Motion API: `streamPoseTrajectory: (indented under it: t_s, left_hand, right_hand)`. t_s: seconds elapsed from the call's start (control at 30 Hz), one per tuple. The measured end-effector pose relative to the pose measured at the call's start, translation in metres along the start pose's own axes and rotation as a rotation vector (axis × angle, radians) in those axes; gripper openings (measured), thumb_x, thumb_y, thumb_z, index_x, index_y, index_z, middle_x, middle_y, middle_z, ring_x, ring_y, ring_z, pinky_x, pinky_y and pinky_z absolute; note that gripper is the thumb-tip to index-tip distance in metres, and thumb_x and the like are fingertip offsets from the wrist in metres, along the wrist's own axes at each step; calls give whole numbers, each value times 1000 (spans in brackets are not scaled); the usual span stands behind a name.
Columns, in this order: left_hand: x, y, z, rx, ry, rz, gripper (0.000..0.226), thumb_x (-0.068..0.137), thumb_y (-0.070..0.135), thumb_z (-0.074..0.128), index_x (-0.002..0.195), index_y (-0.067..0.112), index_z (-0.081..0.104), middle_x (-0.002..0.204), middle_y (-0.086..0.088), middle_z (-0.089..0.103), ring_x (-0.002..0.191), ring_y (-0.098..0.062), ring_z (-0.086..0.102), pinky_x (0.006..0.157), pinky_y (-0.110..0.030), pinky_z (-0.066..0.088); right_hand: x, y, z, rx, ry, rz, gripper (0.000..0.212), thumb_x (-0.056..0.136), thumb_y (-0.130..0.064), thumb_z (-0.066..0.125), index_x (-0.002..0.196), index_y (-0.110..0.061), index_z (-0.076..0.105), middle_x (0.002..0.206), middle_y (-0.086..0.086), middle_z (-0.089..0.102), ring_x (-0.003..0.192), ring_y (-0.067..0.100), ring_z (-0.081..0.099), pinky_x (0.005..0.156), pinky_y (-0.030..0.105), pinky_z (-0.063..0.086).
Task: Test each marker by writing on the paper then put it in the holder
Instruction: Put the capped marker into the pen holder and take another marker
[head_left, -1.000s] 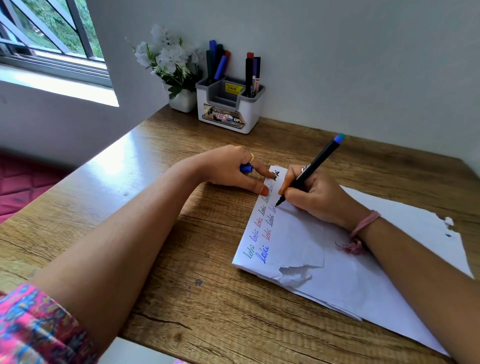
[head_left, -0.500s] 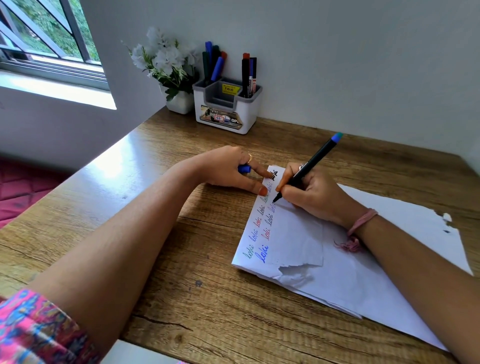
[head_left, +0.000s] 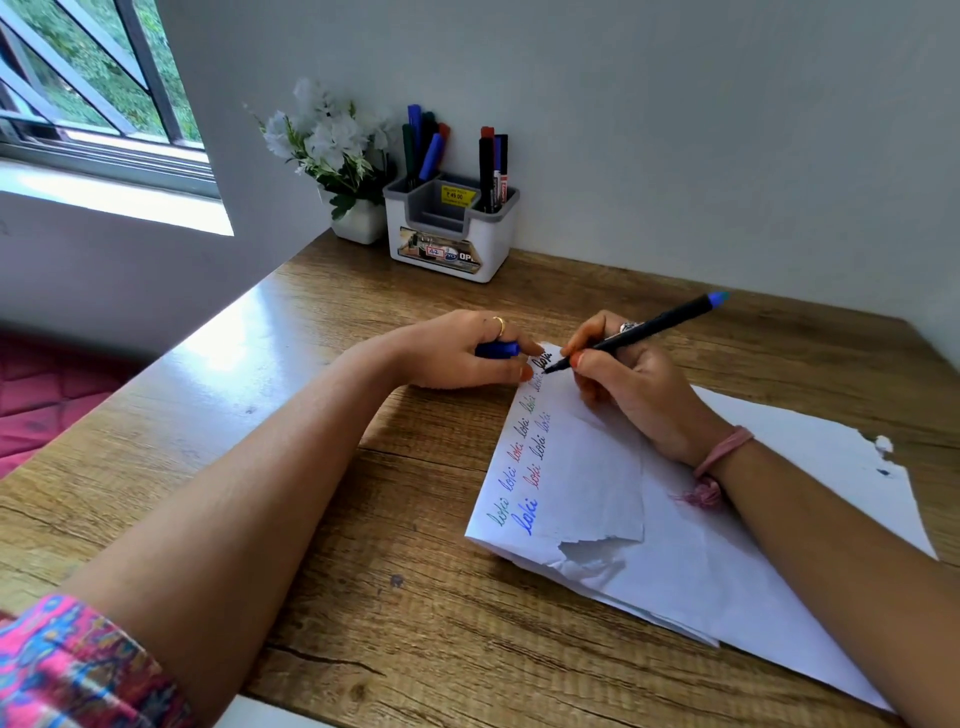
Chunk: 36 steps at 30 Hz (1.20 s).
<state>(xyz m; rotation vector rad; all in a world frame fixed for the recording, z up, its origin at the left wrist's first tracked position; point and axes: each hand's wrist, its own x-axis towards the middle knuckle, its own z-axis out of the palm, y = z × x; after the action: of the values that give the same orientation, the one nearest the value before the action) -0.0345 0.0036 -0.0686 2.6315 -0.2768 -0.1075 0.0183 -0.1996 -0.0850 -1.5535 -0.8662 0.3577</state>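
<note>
My right hand (head_left: 631, 387) grips a black marker (head_left: 647, 327) with a blue end, its tip on the top left corner of the white paper (head_left: 597, 478). The paper carries several coloured written words along its left edge. My left hand (head_left: 457, 353) holds a blue marker cap (head_left: 497, 349) and its fingertips press on the paper's corner. A white and grey holder (head_left: 449, 228) stands at the back against the wall with several markers (head_left: 423, 148) upright in it.
A white pot of white flowers (head_left: 332, 150) stands left of the holder. The wooden desk (head_left: 363, 597) meets the wall at the back and a window sill (head_left: 104, 197) on the left. The paper's lower part is torn.
The marker tip has moved up the paper to its top corner, next to the black word. My left hand has stayed in place.
</note>
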Motion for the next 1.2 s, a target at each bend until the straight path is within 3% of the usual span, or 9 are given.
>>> streamPoseTrajectory:
  t_s: [0.07, 0.2, 0.43, 0.5, 0.57, 0.63, 0.73, 0.97, 1.2]
  left_hand:
    - [0, -1, 0, -19, -4, 5, 33, 94, 34, 51, 126, 29, 55, 103, 9, 55, 89, -4, 51, 73, -23, 40]
    - [0, 0, 1, 0, -5, 15, 25, 95, 32, 50, 116, 21, 60, 89, 12, 50, 80, -2, 48, 67, -23, 35]
    - [0, 1, 2, -24, 13, 40, 19, 94, 31, 52, 112, 27, 59, 88, 12, 47, 79, -4, 48, 68, -24, 37]
    - [0, 3, 1, -40, 17, 57, 12, 94, 28, 54, 99, 38, 55, 86, 13, 46, 77, -4, 47, 68, -23, 35]
    - [-1, 6, 1, -42, 27, 87, 20, 93, 25, 56, 89, 44, 49, 85, 12, 44, 75, -4, 46, 68, -23, 34]
    - [0, 6, 3, -36, 49, 108, 12, 92, 22, 57, 98, 33, 59, 89, 7, 45, 76, -6, 46, 68, -22, 35]
    - [2, 5, 4, 17, 129, 148, 34, 90, 19, 59, 123, 13, 61, 103, 2, 45, 89, -8, 47, 76, -14, 40]
    - [0, 9, -1, -41, 373, 249, 24, 76, 19, 76, 99, 15, 72, 86, 6, 60, 76, -7, 57, 69, -13, 42]
    - [-1, 10, 0, -202, 291, 176, 21, 77, 13, 73, 99, 15, 71, 85, 12, 63, 83, -8, 62, 77, -26, 52]
  right_hand:
    - [1, 0, -1, 62, 1, 27, 18, 80, -14, 48, 78, -20, 64, 65, -4, 61, 58, 8, 53, 53, 18, 43]
    - [3, 0, -3, 116, -15, 91, 29, 80, -19, 43, 79, -25, 72, 79, -1, 68, 70, 8, 59, 59, 19, 46]
    - [4, 1, -2, 105, 56, 127, 9, 77, -16, 51, 85, -14, 55, 80, 6, 70, 65, 10, 61, 56, 20, 48]
    - [4, 1, -1, 110, 54, 130, 8, 76, -16, 53, 84, -14, 50, 78, 6, 71, 63, 10, 60, 55, 20, 47]
    - [4, 1, -1, 93, 53, 128, 11, 76, -17, 55, 83, -15, 48, 76, 4, 71, 62, 10, 60, 55, 20, 46]
    - [4, 2, -2, 43, 59, 114, 14, 76, -19, 60, 83, -16, 48, 71, -1, 70, 63, 10, 61, 56, 21, 47]
    - [1, 3, -3, -13, 76, 68, 18, 82, -15, 69, 82, -18, 51, 77, 3, 72, 65, 10, 63, 59, 24, 49]
    - [-1, -4, -4, -4, 168, -14, 10, 76, -11, 74, 78, -9, 64, 68, 0, 70, 64, 11, 66, 57, 19, 50]
    - [-3, -4, -3, -33, 141, -60, 12, 72, -5, 76, 79, -11, 68, 67, -2, 71, 59, 10, 65, 59, 18, 50]
